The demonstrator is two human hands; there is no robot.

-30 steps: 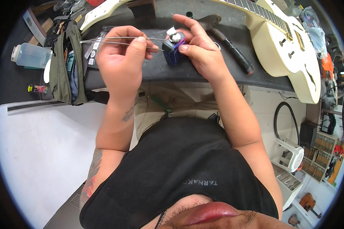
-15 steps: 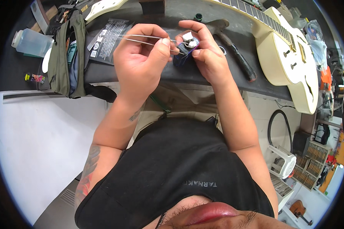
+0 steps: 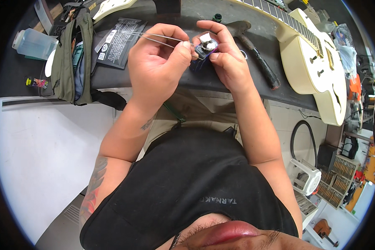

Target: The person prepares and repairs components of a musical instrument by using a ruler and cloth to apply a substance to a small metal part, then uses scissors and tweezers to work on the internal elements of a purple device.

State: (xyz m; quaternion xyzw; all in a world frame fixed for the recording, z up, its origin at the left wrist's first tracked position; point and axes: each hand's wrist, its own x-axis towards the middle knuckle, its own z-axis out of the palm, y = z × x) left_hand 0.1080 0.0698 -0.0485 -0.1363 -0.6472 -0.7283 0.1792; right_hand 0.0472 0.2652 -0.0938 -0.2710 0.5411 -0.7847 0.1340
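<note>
In my left hand, the thumb and fingers pinch long thin metal tweezers, whose tips reach toward the right hand. My right hand wraps round a small box-shaped vape, dark with a blue-purple sheen. White cotton tufts stick up from the top of the vape, with a small dark part between them. The tweezer tips lie close beside the cotton; I cannot tell whether they touch it. Part of the vape is hidden by the fingers.
A hammer lies right of my hands, near a cream guitar. Behind stands a small dark green cap-like piece. To the left are a dark printed packet, an open green bag and a translucent bottle.
My left hand has shifted slightly right with the tweezers. The cotton on the vape looks a little more bunched; the right hand has barely moved.
</note>
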